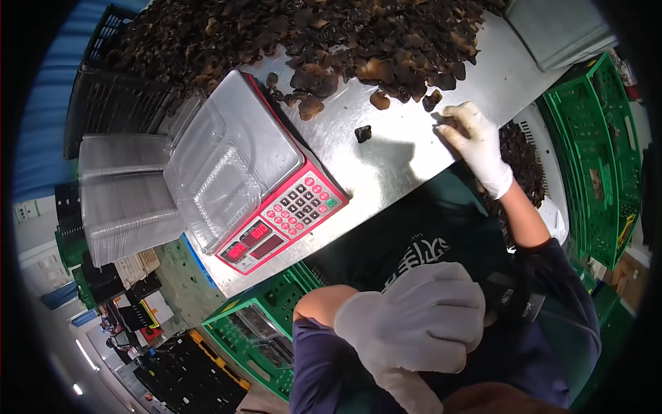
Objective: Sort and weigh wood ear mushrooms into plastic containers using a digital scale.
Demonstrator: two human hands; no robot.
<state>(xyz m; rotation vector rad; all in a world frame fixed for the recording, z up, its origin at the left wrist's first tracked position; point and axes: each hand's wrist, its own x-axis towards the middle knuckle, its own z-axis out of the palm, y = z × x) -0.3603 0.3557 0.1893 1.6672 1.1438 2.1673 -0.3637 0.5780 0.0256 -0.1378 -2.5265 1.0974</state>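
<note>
My right hand (pixel 473 139), in a white glove with stained fingertips, is over the edge of a metal table (pixel 331 134). Its thumb and fingers are pinched around a small dark piece of wood ear fungus (pixel 455 123), mostly covered by them. My left hand (pixel 414 321), gloved too, is raised before my chest, close to the camera. Its fingers curl together, the thumb points down, and the palm is hidden. A red electronic scale (pixel 302 199) bears a clear plastic clamshell box (pixel 227 191), lid raised. Beyond it spreads a large heap of wood ear fungus (pixel 331 36).
Stacked clear plastic boxes (pixel 129 196) stand left of the scale. One loose fungus piece (pixel 363 134) lies on the table. More fungus (pixel 520 160) fills a white basket (pixel 561 171) at right, beside green crates (pixel 595 150). Another green crate (pixel 258 331) is below the table edge.
</note>
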